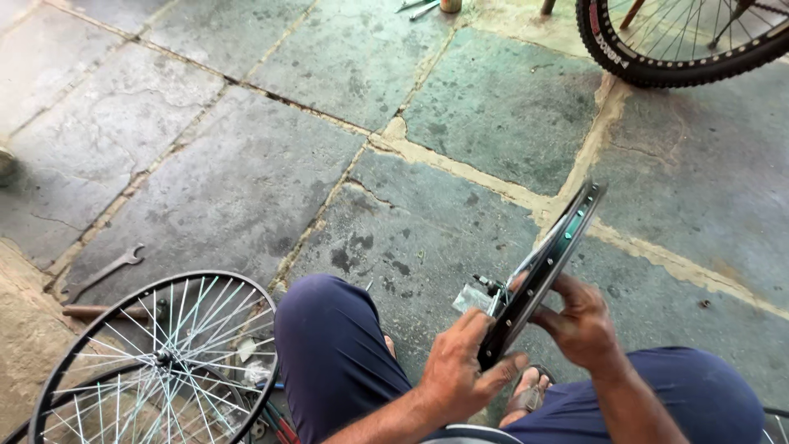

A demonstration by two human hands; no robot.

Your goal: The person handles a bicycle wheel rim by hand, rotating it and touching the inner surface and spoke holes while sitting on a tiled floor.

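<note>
Both grips clamp the bare bicycle rim (pixel 542 267), held edge-on above the person's knees. Left hand (pixel 463 368) wraps the rim's near end, fingers curled under it and thumb on top; right hand (pixel 582 322) presses against the rim's right side, fingers folded over its edge. Just left of the rim, at its hub, a small axle with a silvery piece (pixel 477 293) sticks out. Left of the rim and low down, a spoked wheel (pixel 160 358) lies on the stone floor (pixel 460 115). Beyond that wheel, a wrench (pixel 105 272) lies flat. Far beyond the rim, a knobby bicycle tyre (pixel 674 49) stands at the top edge.
</note>
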